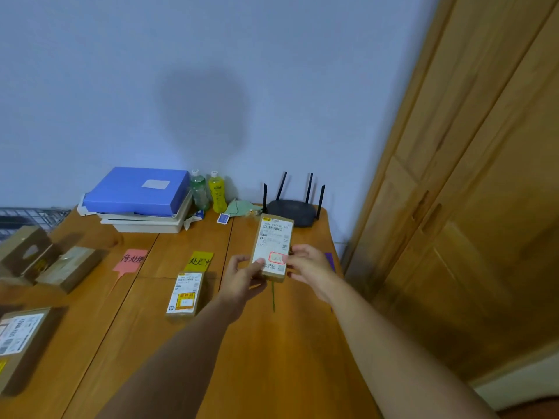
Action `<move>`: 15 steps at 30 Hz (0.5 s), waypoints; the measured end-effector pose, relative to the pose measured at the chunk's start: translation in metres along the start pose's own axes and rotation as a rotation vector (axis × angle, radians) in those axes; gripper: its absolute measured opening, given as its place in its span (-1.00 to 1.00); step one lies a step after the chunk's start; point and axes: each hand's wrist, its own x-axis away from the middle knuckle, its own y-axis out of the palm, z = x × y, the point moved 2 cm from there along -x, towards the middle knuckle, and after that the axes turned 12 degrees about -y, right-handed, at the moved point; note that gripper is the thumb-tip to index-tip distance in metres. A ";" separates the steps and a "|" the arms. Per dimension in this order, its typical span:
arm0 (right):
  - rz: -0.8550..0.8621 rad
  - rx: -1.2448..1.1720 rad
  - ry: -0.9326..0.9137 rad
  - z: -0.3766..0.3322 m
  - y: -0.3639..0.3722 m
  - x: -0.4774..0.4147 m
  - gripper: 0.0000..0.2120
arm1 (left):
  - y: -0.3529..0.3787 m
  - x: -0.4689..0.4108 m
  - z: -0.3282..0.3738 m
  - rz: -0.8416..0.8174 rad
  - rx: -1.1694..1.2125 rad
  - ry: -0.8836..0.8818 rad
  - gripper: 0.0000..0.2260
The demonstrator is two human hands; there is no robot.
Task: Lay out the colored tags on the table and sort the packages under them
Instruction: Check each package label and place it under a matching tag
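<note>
Above the right part of the table point(272, 358), a slim cardboard package point(273, 246) was held clear of the wood, label upward, in front of a router point(292, 211). It was gripped at its near end by both hands. The left hand point(242, 278) was curled round the left edge with the thumb laid on the label, and the right hand point(308, 267) was pinched on the right edge, fingers bent. Both forearms were stretched forward. The package was judged light and stiff, with a smooth label that might slip, so the long cardboard edges were thought the best hold. A pink tag point(130, 260), a yellow tag point(199, 261) with a second package point(184, 293) just below it, and a purple tag point(329, 261) partly hidden by the right hand were seen on the wood.
</note>
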 end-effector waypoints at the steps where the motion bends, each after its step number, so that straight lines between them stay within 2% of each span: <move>1: 0.004 0.017 0.008 0.009 0.001 -0.002 -0.59 | -0.002 -0.006 -0.007 0.013 -0.018 -0.014 -0.69; 6: 0.040 0.131 0.073 0.071 0.002 -0.014 -0.59 | -0.016 -0.035 -0.050 0.110 -0.276 -0.020 -0.75; 11: 0.006 0.236 0.107 0.129 0.005 -0.023 -0.65 | -0.031 -0.064 -0.098 0.117 -0.333 -0.073 -0.76; 15: 0.010 0.334 0.102 0.161 0.010 -0.035 -0.64 | -0.037 -0.090 -0.123 0.145 -0.357 -0.082 -0.64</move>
